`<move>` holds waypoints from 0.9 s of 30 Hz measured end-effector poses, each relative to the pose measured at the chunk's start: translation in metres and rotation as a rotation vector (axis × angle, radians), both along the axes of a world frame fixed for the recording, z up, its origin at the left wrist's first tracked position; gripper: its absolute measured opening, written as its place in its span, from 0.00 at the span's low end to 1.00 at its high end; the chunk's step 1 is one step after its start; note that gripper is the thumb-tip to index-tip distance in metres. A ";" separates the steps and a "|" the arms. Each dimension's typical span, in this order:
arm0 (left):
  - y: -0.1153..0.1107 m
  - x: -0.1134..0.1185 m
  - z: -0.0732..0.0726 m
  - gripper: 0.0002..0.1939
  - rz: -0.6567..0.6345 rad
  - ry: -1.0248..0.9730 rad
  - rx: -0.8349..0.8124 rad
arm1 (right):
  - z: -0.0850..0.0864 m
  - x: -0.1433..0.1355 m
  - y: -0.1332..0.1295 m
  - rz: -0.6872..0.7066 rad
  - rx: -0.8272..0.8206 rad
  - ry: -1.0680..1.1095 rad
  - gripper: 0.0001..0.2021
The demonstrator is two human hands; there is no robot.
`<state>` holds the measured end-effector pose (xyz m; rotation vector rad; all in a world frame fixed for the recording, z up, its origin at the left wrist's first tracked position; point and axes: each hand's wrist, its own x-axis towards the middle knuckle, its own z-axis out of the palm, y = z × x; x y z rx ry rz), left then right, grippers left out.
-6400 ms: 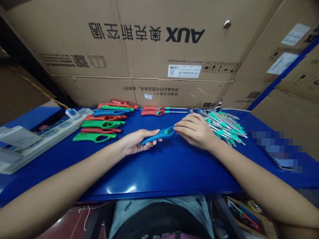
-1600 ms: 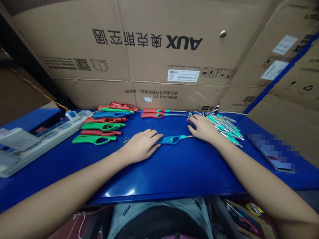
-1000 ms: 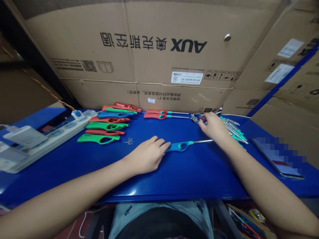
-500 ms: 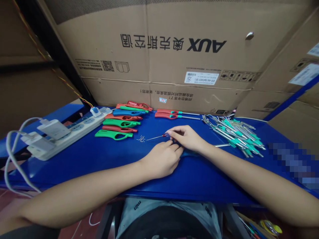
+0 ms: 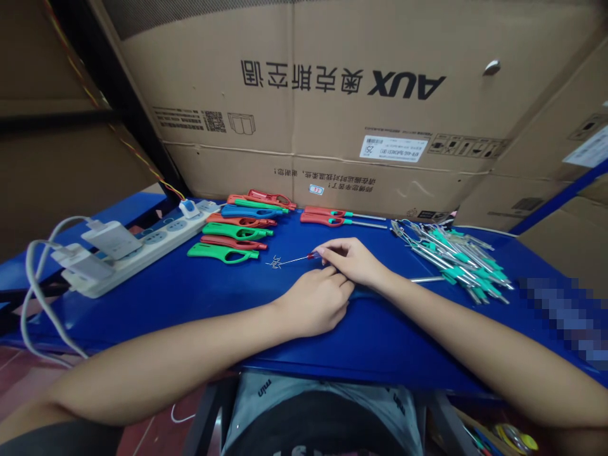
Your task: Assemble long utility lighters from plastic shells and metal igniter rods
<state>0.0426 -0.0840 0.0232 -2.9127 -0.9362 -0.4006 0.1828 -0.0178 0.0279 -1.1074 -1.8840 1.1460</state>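
Red-collared screwdriver pinched in right hand, grip closed, apparently so its tip reaches the screws | location: surface, between rear and front edges | left hand curled alongside; cannot tell its hold

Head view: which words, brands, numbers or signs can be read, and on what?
"AUX 奥克斯空调": back cardboard, upside down.
"师傅您辛苦了!": same cardboard, likewise.
"请在搬运时对我温柔些,谢谢您!": same cardboard, likewise.
"25": white label, likewise; its code is too small.
"min": grey cloth, both sides.
Too small or blurred: cardboard's fine print, blue-edged sticker, right-hand label.
Cut off: lettering on black cloth.
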 end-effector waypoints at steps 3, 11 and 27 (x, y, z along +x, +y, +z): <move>0.000 -0.001 0.001 0.14 -0.005 -0.014 -0.023 | 0.001 0.000 -0.001 -0.012 -0.010 0.015 0.11; 0.006 -0.003 0.000 0.16 0.004 -0.126 -0.170 | 0.020 0.022 -0.012 -0.200 -0.032 0.281 0.14; 0.032 -0.005 -0.004 0.20 0.210 -0.872 -0.485 | 0.024 0.053 -0.004 -0.425 0.043 0.566 0.17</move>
